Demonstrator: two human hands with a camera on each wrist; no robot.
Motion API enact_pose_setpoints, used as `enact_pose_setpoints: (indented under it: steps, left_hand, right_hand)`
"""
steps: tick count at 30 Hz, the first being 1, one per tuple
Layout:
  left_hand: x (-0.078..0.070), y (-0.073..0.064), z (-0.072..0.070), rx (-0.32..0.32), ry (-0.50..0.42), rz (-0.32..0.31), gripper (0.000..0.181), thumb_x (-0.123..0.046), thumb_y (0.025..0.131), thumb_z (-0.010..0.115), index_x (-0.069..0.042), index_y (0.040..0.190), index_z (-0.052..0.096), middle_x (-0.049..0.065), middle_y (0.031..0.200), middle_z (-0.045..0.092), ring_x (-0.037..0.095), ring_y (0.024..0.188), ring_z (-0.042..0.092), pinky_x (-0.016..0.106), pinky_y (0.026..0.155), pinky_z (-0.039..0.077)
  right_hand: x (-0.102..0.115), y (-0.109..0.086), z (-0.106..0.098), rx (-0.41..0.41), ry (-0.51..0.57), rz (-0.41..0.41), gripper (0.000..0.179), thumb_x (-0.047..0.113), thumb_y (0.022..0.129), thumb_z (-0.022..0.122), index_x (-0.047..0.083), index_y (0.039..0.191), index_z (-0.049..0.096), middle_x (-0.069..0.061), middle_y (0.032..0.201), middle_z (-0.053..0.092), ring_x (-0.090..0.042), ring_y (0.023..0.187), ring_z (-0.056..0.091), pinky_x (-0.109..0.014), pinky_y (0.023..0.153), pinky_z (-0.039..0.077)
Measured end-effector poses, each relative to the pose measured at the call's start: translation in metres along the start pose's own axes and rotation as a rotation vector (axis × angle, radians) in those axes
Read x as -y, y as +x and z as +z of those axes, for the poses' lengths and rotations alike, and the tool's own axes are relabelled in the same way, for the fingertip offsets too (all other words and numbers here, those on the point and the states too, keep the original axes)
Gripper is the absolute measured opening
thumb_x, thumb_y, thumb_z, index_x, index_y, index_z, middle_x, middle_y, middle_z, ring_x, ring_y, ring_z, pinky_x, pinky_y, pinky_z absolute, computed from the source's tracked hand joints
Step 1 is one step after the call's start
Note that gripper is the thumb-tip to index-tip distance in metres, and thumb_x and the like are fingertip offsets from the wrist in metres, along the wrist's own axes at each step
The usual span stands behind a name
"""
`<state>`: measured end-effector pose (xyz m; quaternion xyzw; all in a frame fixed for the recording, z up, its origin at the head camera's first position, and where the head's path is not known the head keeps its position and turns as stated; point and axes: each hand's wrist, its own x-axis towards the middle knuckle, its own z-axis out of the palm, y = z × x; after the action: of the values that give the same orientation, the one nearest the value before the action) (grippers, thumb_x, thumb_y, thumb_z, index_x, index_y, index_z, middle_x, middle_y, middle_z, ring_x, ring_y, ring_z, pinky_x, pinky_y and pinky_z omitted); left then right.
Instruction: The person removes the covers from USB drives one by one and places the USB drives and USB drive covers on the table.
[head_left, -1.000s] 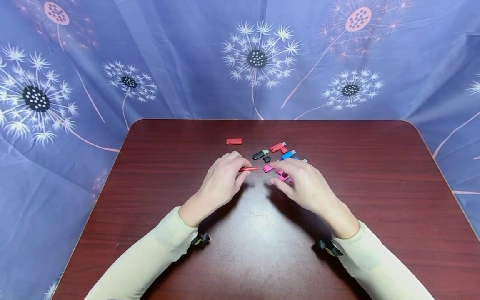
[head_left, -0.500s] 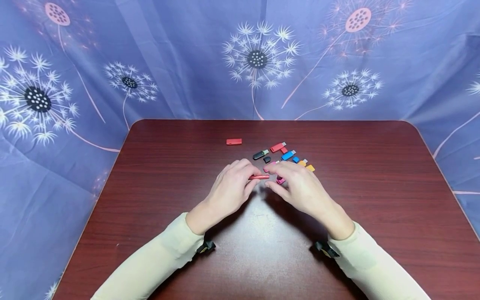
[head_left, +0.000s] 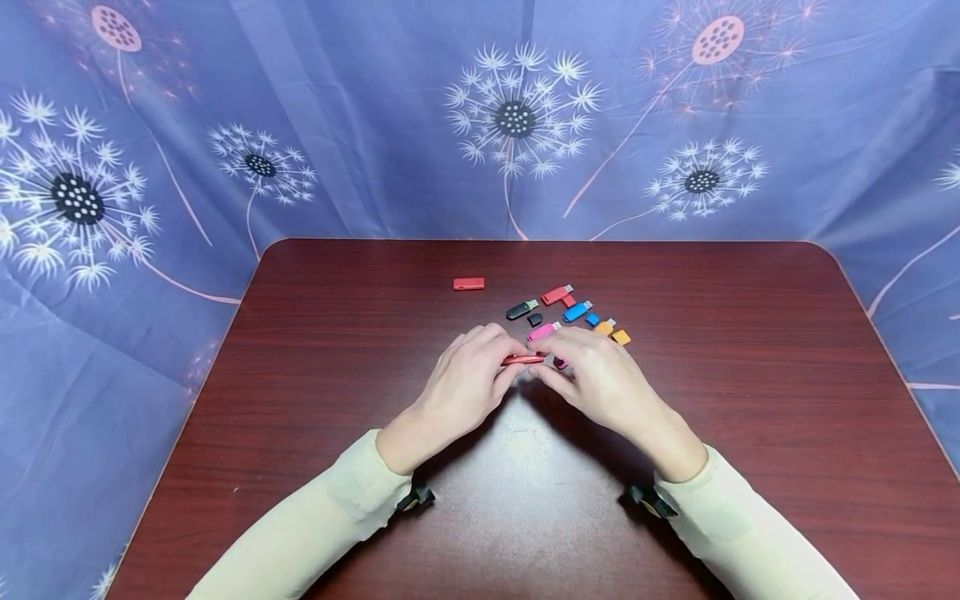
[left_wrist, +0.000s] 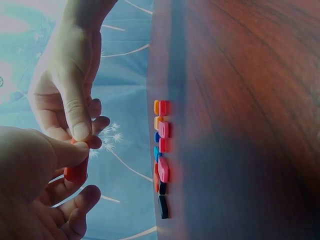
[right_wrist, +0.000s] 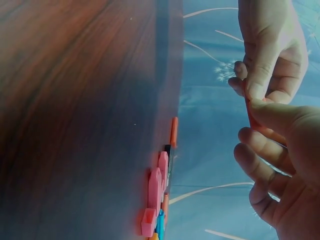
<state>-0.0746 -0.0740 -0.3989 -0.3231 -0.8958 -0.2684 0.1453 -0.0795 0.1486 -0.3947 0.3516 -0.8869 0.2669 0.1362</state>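
Above the table a red USB stick (head_left: 522, 360) lies level between both hands. My left hand (head_left: 467, 379) grips one end of it with thumb and fingers. The right hand (head_left: 609, 377) pinches the other end, and the two thumb tips meet over the stick in the wrist views. Fingers cover much of the red stick (left_wrist: 76, 172), so its connector end cannot be made out. Just behind the hands lie a pink USB stick (head_left: 542, 332) and a black one (head_left: 519, 310) beside its black cap (head_left: 534, 319).
A second red USB stick (head_left: 468, 284) lies apart at the back left. Another red one (head_left: 557, 294), a blue one (head_left: 577, 311) and a yellow one (head_left: 604, 327) lie uncapped by their caps. More pink pieces (right_wrist: 155, 187) sit low by the right hand. A patterned curtain (head_left: 390, 125) hangs behind the table (head_left: 750, 350).
My left hand has moved right and nearer with the red USB stick. The right hand has come slightly left and now pinches the stick's free end.
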Motion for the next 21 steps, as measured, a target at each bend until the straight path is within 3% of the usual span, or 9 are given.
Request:
enact_pose_setpoints:
  steps: [21]
  left_hand:
    - [0.0,-0.0022,0.0014,0.002,-0.053,0.01,0.013,-0.019,0.097,0.081,-0.011,0.105,0.075,-0.001,0.097,0.067,0.016,0.087,0.062,0.032,0.08,0.053]
  right_hand:
    - [0.0006,-0.0001,0.002,0.011,0.028,-0.022,0.017,0.016,0.093,0.083,0.009,0.109,0.079,-0.002,0.103,0.076,-0.019,0.096,0.071,-0.038,0.085,0.058]
